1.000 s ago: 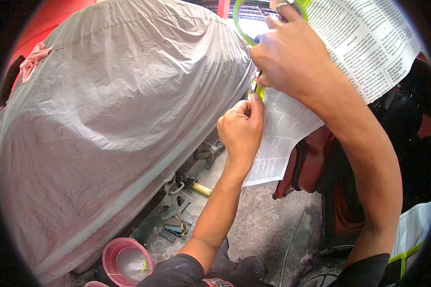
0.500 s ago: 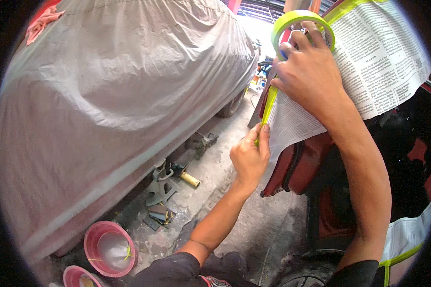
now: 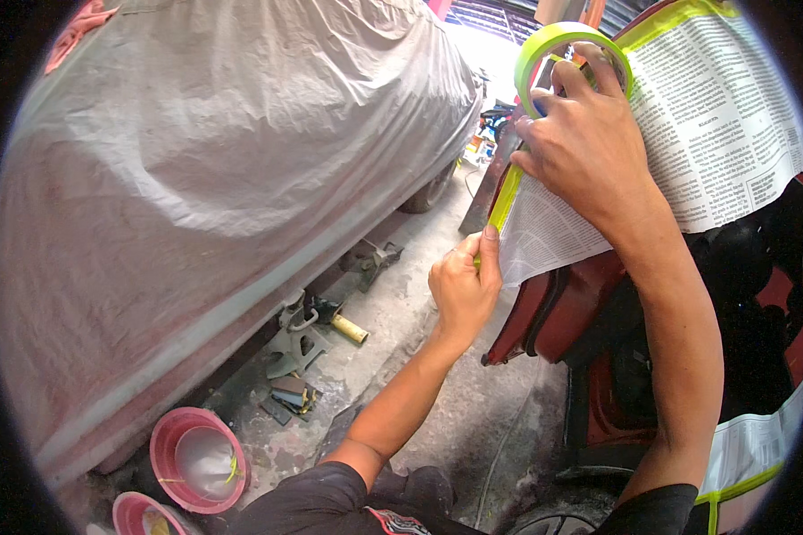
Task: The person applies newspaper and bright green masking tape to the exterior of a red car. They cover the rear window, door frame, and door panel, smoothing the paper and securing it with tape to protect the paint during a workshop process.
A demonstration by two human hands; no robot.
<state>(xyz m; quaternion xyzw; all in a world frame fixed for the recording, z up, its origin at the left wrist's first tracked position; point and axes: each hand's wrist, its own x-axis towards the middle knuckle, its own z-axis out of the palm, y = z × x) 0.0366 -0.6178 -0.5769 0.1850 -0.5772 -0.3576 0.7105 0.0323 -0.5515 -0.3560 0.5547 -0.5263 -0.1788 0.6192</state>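
My right hand (image 3: 589, 134) grips a roll of yellow-green masking tape (image 3: 530, 61), its fingers reaching through and around the ring. From there a tape strip (image 3: 506, 198) runs down along the edge of a newspaper sheet (image 3: 714, 116). My left hand (image 3: 462, 290) pinches the lower end of that strip between thumb and fingers. The newspaper drapes over a dark red car door (image 3: 575, 308), partly hidden behind my right hand and forearm. More of the same tape borders the sheet's top edge.
A car under a grey cover (image 3: 214, 178) fills the left side. On the floor are a metal stand (image 3: 294, 343), a yellow cylinder (image 3: 350, 328), sanding blocks (image 3: 293, 395) and a pink bucket (image 3: 196, 419), with a second pink bucket (image 3: 138, 513) nearby. Taped paper (image 3: 758, 437) lies at lower right.
The tape roll and my right hand have shifted slightly right and down in view. My left hand stays at the strip's lower end, still pinching it.
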